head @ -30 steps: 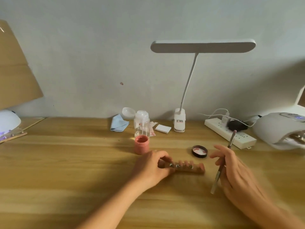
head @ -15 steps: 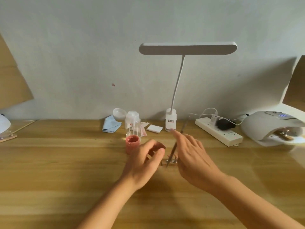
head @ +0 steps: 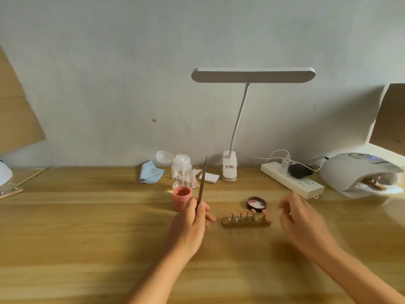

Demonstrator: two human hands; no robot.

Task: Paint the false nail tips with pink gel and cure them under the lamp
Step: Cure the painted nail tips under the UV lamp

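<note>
A small wooden holder [head: 246,222] with several pink false nail tips on metal stands lies on the table between my hands. My left hand [head: 190,224] grips the thin gel brush [head: 202,181], which points up and away. Just behind that hand stands the open pot of pink gel [head: 181,197]. The pot's black lid [head: 256,203] lies upside down behind the holder. My right hand [head: 302,224] hovers to the right of the holder, blurred, its fingers loosely curled and holding nothing. The white curing lamp [head: 359,175] sits at the far right, with another holder inside its mouth.
A clip-on desk lamp [head: 229,168] stands at the back by the wall. Beside it are a clear pump bottle [head: 181,170], a blue cloth [head: 151,174], white pads [head: 208,177] and a power strip [head: 291,179]. A second lamp [head: 4,175] shows at the left edge.
The brush passed from my right hand to my left hand. My right hand moved away to the right of the holder. The holder is uncovered again.
</note>
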